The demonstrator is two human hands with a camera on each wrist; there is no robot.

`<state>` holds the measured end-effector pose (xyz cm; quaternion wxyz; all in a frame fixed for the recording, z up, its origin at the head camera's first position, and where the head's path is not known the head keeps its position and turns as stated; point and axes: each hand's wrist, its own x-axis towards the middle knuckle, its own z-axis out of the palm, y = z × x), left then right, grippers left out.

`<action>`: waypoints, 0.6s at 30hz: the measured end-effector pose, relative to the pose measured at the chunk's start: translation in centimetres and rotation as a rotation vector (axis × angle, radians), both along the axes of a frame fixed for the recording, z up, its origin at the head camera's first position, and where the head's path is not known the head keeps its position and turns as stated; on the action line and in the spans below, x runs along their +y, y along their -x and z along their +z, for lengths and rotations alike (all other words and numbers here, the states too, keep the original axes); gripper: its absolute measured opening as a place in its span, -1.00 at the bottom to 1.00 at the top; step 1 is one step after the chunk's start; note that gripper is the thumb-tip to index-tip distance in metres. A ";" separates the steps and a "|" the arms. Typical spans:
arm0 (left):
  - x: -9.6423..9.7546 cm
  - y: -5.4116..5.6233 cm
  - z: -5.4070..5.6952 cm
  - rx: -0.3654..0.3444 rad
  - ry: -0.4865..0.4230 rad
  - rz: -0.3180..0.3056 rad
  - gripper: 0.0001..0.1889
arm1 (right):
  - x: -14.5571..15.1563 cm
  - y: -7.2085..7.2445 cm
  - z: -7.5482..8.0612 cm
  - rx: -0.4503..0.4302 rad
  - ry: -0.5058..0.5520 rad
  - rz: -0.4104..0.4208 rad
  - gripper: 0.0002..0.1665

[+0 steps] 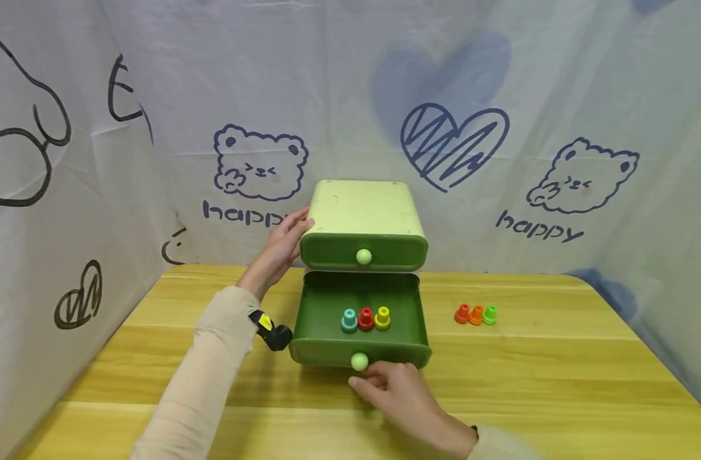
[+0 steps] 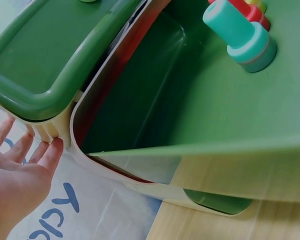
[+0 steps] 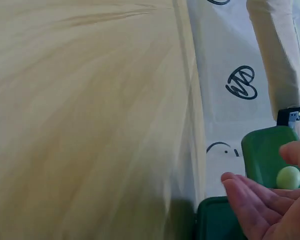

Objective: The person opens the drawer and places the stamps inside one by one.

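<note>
A small chest of drawers with a cream top (image 1: 362, 207) stands on the table. One green drawer (image 1: 321, 306) is pulled out, holding a teal peg-like piece (image 1: 349, 321), a red one (image 1: 365, 319) and a yellow one (image 1: 382, 317). My left hand (image 1: 281, 248) rests against the chest's upper left side, its fingers (image 2: 52, 155) reaching along the cream wall. Just beside and below the round pale knob (image 1: 359, 361) of the pulled-out drawer is my right hand (image 1: 404, 397). Its thumb and fingers (image 3: 250, 200) are apart, with the knob fully visible past them.
On the table (image 1: 557, 364), right of the chest, a red-orange peg (image 1: 462, 313), an orange peg (image 1: 475, 315) and a green peg (image 1: 489, 315) stand in a row. The drawer above (image 1: 333, 252) is closed. A printed white cloth (image 1: 350, 96) hangs behind the table.
</note>
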<state>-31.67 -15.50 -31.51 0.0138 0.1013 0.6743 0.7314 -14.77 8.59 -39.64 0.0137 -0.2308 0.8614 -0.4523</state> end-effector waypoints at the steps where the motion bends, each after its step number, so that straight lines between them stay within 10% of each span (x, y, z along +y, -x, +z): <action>1: 0.0 0.0 0.0 0.000 -0.001 0.000 -0.35 | -0.2 0.0 -0.2 -0.001 0.019 -0.015 -0.62; 18: 0.0 0.0 -0.1 -0.003 -0.001 -0.001 -0.35 | -1.1 0.2 -0.7 -0.042 0.212 -0.132 -0.65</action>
